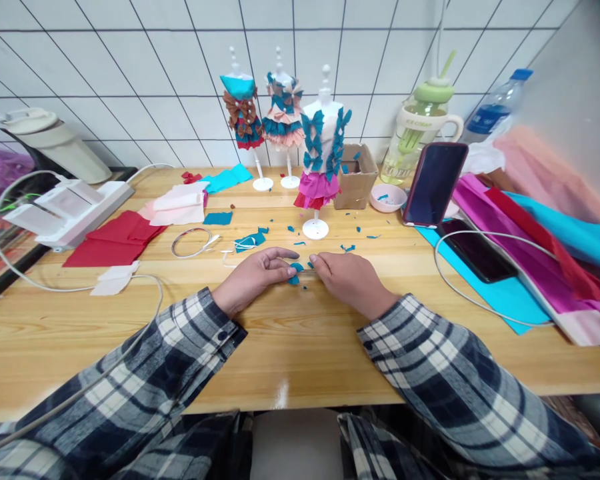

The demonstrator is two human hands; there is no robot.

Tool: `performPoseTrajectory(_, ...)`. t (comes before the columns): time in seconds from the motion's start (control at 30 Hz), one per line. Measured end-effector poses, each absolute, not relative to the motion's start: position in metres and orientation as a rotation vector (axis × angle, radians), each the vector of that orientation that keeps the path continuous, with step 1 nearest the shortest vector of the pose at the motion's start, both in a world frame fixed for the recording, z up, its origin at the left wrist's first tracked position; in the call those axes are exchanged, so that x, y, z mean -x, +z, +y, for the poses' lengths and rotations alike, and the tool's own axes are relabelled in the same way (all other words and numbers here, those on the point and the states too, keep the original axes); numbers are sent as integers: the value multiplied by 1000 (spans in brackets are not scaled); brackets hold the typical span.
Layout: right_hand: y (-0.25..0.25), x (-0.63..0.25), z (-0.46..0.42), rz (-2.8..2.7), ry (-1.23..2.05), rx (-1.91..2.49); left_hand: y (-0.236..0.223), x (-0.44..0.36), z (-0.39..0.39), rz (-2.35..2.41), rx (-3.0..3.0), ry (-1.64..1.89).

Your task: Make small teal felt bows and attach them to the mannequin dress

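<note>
My left hand is closed in a pinch on a small teal crepe paper piece, low over the table in front of me. My right hand is closed too, thumb against fingers, just right of that piece. Something thin and pale runs from its fingertips towards the teal paper; I cannot make out what it is. Just beyond my hands stands a small white dress form with teal bows down both sides and a magenta and red skirt. Teal scraps lie around its base.
Two more dressed forms stand behind, near a cardboard box and a pink bowl. Folded red paper and a power strip lie left. At right are a propped phone, a flat phone, and coloured paper sheets.
</note>
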State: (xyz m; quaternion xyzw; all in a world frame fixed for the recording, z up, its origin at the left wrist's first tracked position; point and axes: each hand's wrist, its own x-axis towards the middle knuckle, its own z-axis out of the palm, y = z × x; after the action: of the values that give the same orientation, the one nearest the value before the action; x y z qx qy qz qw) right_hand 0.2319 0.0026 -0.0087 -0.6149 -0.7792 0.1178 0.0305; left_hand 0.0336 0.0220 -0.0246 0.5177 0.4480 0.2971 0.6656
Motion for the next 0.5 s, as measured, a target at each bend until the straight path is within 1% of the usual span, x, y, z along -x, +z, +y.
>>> performPoseTrajectory(0.5, -10, -232, 1, -2428, 227, 1839, -21, -35, 21, 1035, -1209, 638)
